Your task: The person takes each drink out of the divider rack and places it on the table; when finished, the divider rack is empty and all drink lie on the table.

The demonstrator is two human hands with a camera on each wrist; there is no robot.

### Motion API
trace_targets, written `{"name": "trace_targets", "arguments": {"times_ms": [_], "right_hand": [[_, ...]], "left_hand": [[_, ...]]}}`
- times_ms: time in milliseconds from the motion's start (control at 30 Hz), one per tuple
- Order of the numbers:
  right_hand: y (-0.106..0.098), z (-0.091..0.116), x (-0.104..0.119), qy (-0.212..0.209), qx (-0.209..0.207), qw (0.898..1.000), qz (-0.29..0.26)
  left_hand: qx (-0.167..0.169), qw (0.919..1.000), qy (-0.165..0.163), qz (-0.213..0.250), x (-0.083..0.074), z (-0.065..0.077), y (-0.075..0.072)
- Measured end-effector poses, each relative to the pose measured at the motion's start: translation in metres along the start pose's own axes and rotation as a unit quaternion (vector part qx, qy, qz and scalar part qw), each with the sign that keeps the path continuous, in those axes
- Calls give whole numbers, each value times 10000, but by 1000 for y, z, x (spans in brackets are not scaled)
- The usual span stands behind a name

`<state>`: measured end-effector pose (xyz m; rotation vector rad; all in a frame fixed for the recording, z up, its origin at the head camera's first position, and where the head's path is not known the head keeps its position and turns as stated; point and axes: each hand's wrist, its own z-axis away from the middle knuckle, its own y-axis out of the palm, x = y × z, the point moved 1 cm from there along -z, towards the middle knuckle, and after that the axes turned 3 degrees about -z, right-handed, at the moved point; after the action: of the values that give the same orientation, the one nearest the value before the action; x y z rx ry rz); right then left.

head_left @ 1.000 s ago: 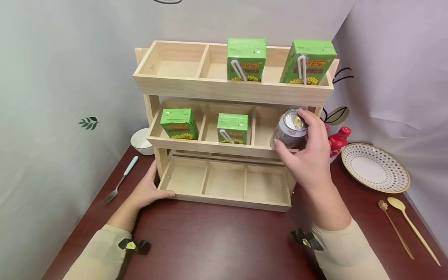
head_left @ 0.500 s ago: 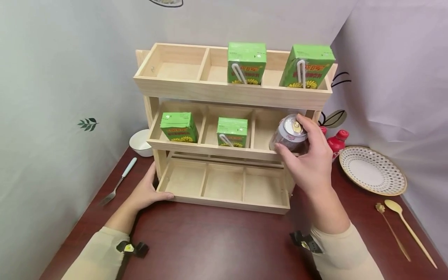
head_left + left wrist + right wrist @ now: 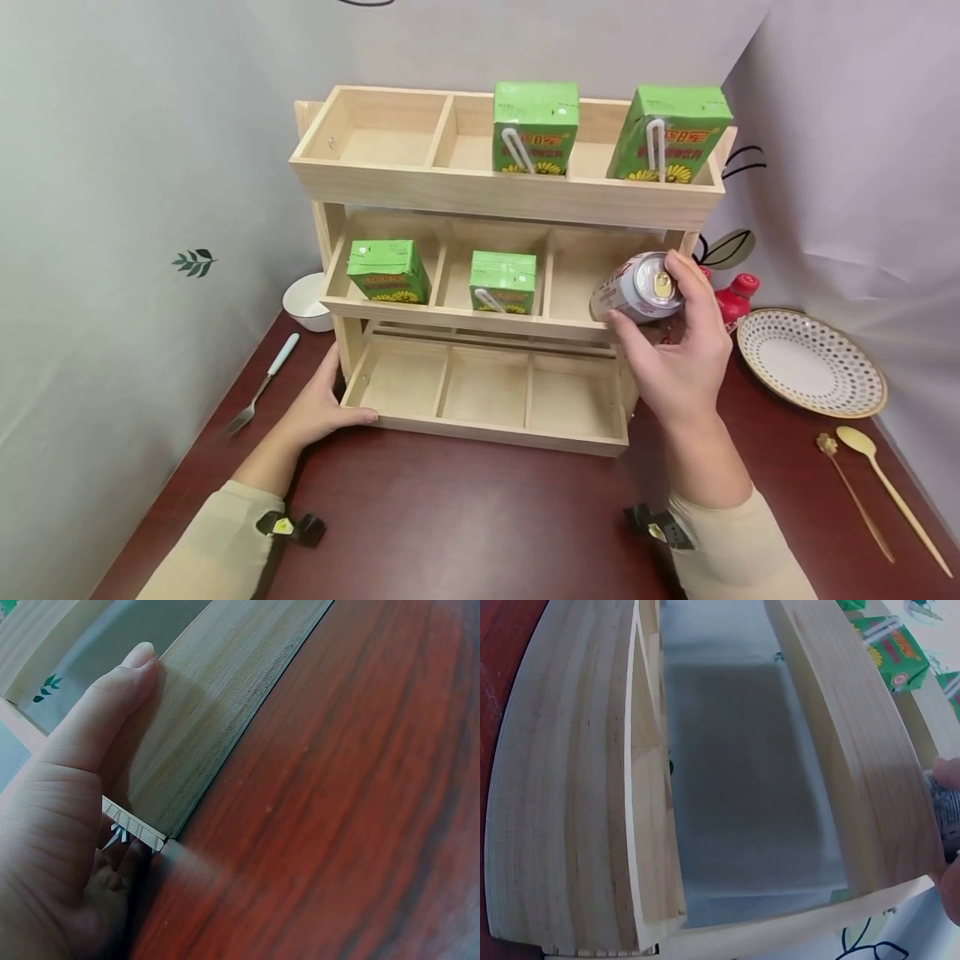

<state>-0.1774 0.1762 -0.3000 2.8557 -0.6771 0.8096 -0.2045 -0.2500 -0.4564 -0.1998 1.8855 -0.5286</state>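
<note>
A three-tier wooden shelf stands on the dark red table. My right hand grips a silver drink can between thumb and fingers at the right compartment of the middle tier. The can leans, its gold pull-tab top tipped toward the front right, and its lower part overlaps the tier's front edge. In the right wrist view a strip of the can shows between two fingertips. My left hand holds the shelf's lower left corner, thumb along the front board, fingers round the side.
Green juice boxes occupy the middle tier's left and centre compartments; more juice boxes stand on the top tier. To the right are red-capped bottles, a dotted plate and a gold spoon. A bowl and fork lie left.
The can, nearly upright earlier, has tipped over toward the front right in my right hand. My left hand stays at the shelf's corner.
</note>
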Motion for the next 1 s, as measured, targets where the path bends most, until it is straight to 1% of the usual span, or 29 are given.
{"name": "trace_targets", "arguments": {"times_ms": [167,233,333,533,633,700,800,933,1000], "right_hand": [[-1,-1,-3,-85,26,9993,-366],[-2,-1,-4,-136,-7,9986,-506],[-4,-3,-4,-167,-87,9967,-794],[-9,-6,-2,-74,-254,9902,-1374],[-13,-6,-1,45,-363,9852,-1674],[-16,-7,-1,119,-435,9803,-1921],[-21,-7,-2,177,-496,9732,-2239],[-28,-10,-5,249,-537,9640,-2592],[-34,-11,-6,286,-554,9603,-2718]], "left_hand": [[-47,10000,6,36,20,-1,0],[-36,10000,4,-39,26,-2,0],[-39,10000,46,-12,23,-3,0],[7,9998,96,189,1,-3,1],[22,9998,79,181,-3,-3,1],[-4,9998,89,149,0,-3,1],[-55,9999,92,41,11,-3,1],[-53,10000,17,-32,25,-4,1],[-44,10000,28,-36,26,-4,1]]}}
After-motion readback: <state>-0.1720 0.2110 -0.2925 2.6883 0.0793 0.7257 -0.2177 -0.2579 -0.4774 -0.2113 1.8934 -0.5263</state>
